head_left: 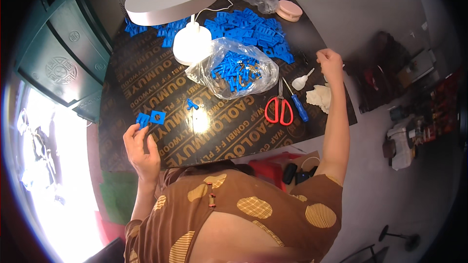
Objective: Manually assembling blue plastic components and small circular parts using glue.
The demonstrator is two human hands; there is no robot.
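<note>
My left hand (141, 153) rests at the table's left front edge, its fingers apart and lightly bent. Their tips touch a small blue plastic piece (143, 119); whether they press it down cannot be made out. Beside it lies a flat square blue piece (157, 117) with a round hole. My right hand (331, 63) is raised near the table's right edge, fingers closed in a pinch; anything between them is too small to see. Small dark bits (305, 58) lie just left of it. A small blue part (192, 104) lies alone near the middle.
An open clear bag (268, 74) holds blue parts with metal ends (236, 72). Behind it is a heap of blue plastic pieces (248, 29). A white lamp (193, 41) stands left. Red-handled scissors (279, 110), a blue screwdriver (299, 107), a white squeeze bulb (300, 83) and a crumpled cloth (319, 96) lie right.
</note>
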